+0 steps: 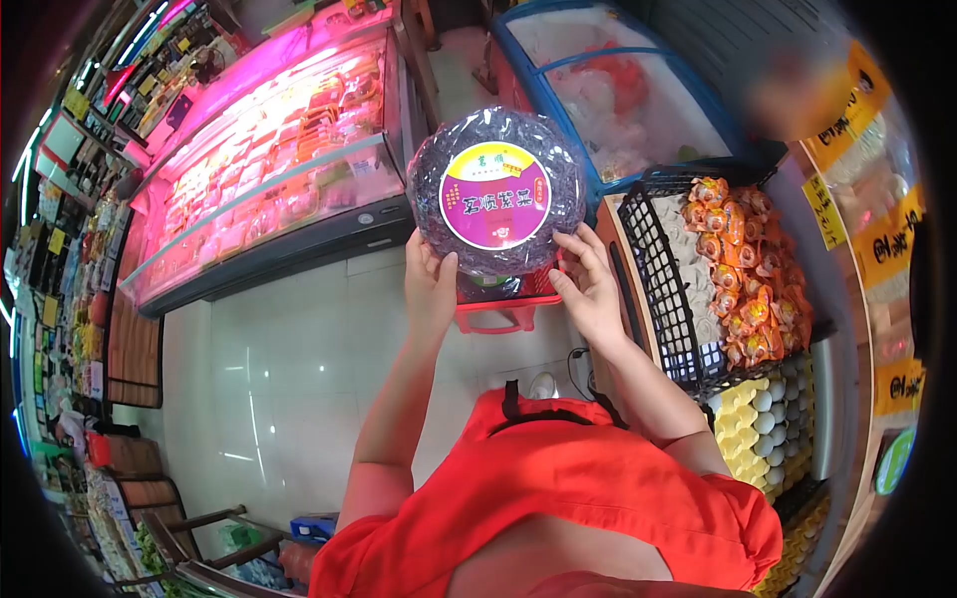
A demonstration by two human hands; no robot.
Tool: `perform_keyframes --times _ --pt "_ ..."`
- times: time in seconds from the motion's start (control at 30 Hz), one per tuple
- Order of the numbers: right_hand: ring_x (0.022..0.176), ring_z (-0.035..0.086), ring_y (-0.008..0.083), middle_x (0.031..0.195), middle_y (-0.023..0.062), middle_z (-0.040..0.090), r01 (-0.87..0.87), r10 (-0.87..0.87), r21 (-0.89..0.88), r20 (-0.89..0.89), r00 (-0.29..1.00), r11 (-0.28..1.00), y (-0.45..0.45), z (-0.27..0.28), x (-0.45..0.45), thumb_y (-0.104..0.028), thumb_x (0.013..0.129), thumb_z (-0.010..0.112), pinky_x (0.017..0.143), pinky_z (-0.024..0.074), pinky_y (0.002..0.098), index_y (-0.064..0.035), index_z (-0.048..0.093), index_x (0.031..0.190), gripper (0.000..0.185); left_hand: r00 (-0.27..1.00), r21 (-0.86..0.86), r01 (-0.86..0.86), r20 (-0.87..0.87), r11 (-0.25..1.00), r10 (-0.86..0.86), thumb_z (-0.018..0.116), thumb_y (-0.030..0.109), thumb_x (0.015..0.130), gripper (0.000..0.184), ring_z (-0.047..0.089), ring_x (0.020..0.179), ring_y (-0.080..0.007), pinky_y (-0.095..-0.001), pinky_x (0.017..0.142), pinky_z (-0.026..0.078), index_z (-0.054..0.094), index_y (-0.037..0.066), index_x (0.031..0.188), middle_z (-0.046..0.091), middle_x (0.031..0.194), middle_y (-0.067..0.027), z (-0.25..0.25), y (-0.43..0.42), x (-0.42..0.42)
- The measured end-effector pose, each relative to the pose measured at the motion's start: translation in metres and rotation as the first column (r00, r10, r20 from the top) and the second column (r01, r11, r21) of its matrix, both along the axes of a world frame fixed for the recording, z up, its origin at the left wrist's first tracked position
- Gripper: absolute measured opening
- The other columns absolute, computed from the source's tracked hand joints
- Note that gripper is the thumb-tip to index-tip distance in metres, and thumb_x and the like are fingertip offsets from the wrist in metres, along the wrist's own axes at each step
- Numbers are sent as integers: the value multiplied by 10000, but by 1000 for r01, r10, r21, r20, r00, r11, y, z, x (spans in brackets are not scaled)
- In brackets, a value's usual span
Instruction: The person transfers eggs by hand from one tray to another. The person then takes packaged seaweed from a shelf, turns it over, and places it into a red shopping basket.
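Note:
Between my two hands is a round, dark package of dried seaweed (431,204) in clear wrap, with a purple, white and yellow label facing up. My left hand (431,274) grips its lower left edge, thumb and fingers closed at the rim. At the lower right edge, my right hand (590,284) holds it with bent fingers, the thumb below. Under the package, partly covered by it, a red plastic basket (510,304) shows, with another dark wrapped item (490,287) inside.
A pink-lit display case (269,169) of packed goods stands at left. A blue-framed chest freezer (638,90) is behind. On the right are a black crate (688,299) of orange-wrapped packets and yellow trays of eggs (763,424). Pale tiled floor (289,369) lies below.

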State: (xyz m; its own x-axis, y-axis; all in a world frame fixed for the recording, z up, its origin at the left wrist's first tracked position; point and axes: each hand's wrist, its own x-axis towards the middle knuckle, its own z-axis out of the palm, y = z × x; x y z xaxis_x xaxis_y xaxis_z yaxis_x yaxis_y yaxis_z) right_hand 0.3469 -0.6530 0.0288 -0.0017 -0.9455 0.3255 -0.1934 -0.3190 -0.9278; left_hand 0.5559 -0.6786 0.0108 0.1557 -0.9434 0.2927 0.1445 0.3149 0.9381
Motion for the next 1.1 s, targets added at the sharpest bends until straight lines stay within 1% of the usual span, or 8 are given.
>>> perform_keyframes --times 0.3,0.37,0.5,0.57,0.7,0.77,0.9,1.1 --pt "1183 413 175 1376 136 291 -20 20 238 1 1000 971 -53 -72 5 28 794 598 909 403 260 -89 541 1178 406 998 211 -12 66 977 -2 457 -91 836 524 456 1165 -202 -289 957 369 257 -29 1317 431 1265 -152 -84 -46 13" --pt "1181 422 184 1375 152 291 1 13 307 -44 999 952 -62 -91 10 14 794 598 902 419 272 -92 536 1189 414 995 216 -46 99 975 25 476 -86 839 501 563 894 -121 -224 789 452 279 -38 1297 542 1051 -103 -107 -59 18" --pt "1170 451 201 1362 186 308 56 -23 459 -78 997 886 -76 -131 17 -11 789 609 877 448 274 -89 528 1202 429 972 472 -70 230 879 -46 503 -73 823 523 561 975 -200 -295 853 442 300 9 1298 540 1116 -135 -132 -73 23" --pt "1114 499 199 1344 195 332 93 -32 500 -128 991 861 -85 -148 23 -27 780 624 853 465 267 -92 532 1198 432 941 513 -125 332 849 -61 554 -40 803 530 583 871 -175 -291 739 475 331 33 1278 586 981 -117 -186 -84 34" --pt "988 576 205 1321 200 360 133 10 583 -236 972 802 -104 -193 24 -48 767 640 806 499 266 -103 554 1170 416 972 646 -89 221 758 -75 572 -33 787 500 586 814 -158 -297 677 481 371 36 1239 597 932 -108 -231 -95 35" --pt "760 628 172 1299 227 407 185 2 563 -314 949 805 -108 -213 28 -102 743 660 733 511 266 -116 570 1150 417 995 733 -15 78 680 -62 576 -37 780 484 594 831 -168 -300 704 482 392 50 1220 603 951 -110 -243 -100 40" --pt "955 597 214 1300 208 401 209 53 636 -367 929 743 -121 -234 35 -80 742 666 776 524 268 -105 572 1152 421 982 803 -37 138 596 -125 593 -32 762 479 603 929 -198 -310 768 480 407 60 1194 610 1015 -131 -291 -112 49" --pt "929 601 233 1204 174 493 224 132 595 -494 859 772 -124 -283 27 -127 734 667 778 521 280 -79 572 1136 416 959 905 -67 175 420 -224 600 -7 753 533 585 1012 -266 -348 841 469 377 77 1231 595 1087 -156 -289 -128 44"
